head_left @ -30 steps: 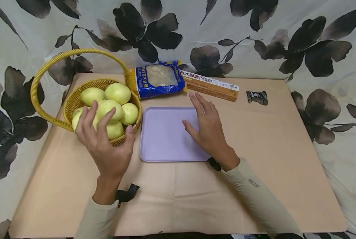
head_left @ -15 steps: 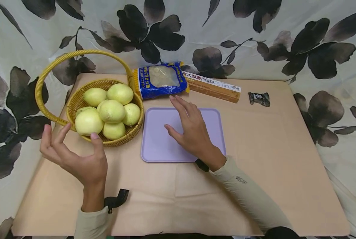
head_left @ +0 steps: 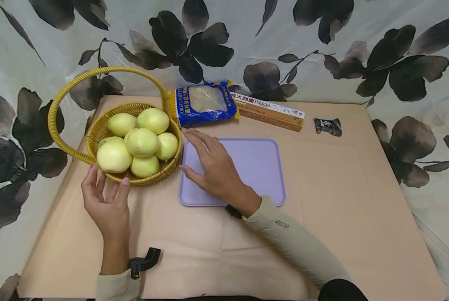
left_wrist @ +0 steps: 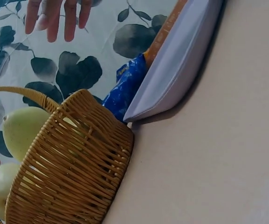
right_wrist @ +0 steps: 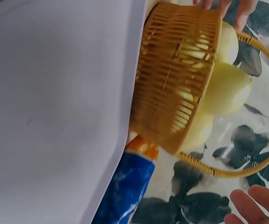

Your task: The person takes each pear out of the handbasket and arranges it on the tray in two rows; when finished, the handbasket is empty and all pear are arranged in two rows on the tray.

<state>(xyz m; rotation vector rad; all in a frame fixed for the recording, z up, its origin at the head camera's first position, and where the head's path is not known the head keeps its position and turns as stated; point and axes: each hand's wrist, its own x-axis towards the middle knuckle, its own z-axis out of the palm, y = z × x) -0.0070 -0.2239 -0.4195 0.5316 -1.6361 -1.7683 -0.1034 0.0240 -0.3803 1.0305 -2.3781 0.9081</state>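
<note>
A round yellow wicker basket [left_wrist: 76,161] of pale-green round fruit [head_left: 142,142] lies ahead-right of the left hand [head_left: 109,207], fingers parted near its rim; the right hand [head_left: 218,173], fingers spread, hovers rightward over the lavender rectangular tray [head_left: 256,167]

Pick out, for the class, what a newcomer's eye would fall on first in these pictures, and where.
Probably the yellow basket heaped with pale green fruit, on the left of the table, its tall handle arching above. Next comes the lilac tray beside it, with the right hand over its left part. Behind the tray, a bright blue bag stands out against the flowered cloth.
</note>
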